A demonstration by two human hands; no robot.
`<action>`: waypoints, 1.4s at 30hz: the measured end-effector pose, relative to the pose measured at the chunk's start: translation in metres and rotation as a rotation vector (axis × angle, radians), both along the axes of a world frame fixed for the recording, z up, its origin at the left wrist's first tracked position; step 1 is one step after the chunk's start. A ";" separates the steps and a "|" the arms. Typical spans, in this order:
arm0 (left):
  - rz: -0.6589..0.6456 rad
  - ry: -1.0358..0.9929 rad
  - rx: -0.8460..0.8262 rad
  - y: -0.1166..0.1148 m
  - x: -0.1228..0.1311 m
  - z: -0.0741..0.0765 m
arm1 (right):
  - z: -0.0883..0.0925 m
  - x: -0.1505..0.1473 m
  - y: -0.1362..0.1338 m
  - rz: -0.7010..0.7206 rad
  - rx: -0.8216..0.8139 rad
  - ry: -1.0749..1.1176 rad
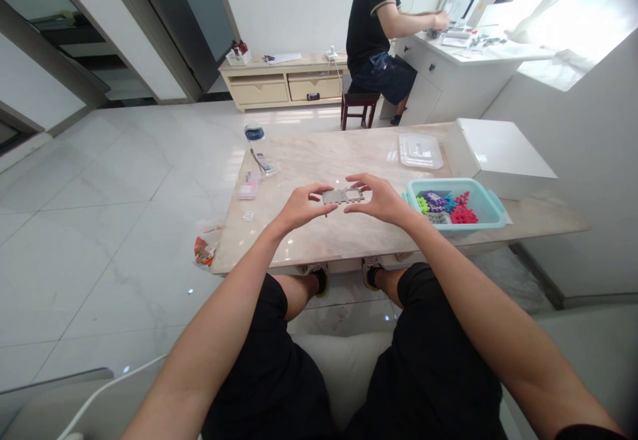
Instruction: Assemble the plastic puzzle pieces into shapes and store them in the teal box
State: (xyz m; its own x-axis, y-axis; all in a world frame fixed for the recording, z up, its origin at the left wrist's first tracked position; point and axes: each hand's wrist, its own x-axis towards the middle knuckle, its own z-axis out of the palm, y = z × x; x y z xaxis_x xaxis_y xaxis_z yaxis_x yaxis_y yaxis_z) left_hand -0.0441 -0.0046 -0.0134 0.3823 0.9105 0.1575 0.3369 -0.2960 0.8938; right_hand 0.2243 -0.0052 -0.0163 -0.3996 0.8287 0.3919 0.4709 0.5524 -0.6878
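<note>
Between my two hands, above the marble-look table (299, 240), I hold a flat row of grey interlocking toy pieces (342, 196). Its right end has a square opening, and its edges are notched. My left hand (305, 206) pinches the left end between thumb and fingers. On the right end, my right hand (375, 198) grips with thumb below and fingers above. To the right of that hand stands a light teal plastic bin (478, 226). Purple, blue, green, grey and red toy pieces (463, 213) lie in it. A small white piece (248, 216) rests on the table at the left.
A clear plastic lid (420, 151) and a white box (508, 151) sit at the table's right. A blue-capped container (254, 133), a clear packet (266, 163) and a pink item (248, 185) are at its left. Beyond, a person (373, 28) sits working at a white desk (468, 54).
</note>
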 end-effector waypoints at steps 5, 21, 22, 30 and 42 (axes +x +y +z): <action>0.018 -0.005 -0.165 0.000 -0.002 0.001 | 0.004 0.001 0.002 0.057 0.179 -0.084; -0.079 -0.100 -0.337 -0.001 -0.007 0.005 | 0.001 -0.018 0.007 0.122 0.318 -0.101; -0.080 -0.101 -0.340 -0.001 -0.007 0.005 | 0.001 -0.018 0.007 0.118 0.316 -0.102; -0.083 -0.078 -0.357 -0.002 -0.009 0.006 | 0.000 -0.018 0.008 0.123 0.308 -0.106; -0.172 -0.032 -0.366 -0.005 -0.007 0.007 | 0.001 -0.019 0.006 0.185 0.262 -0.169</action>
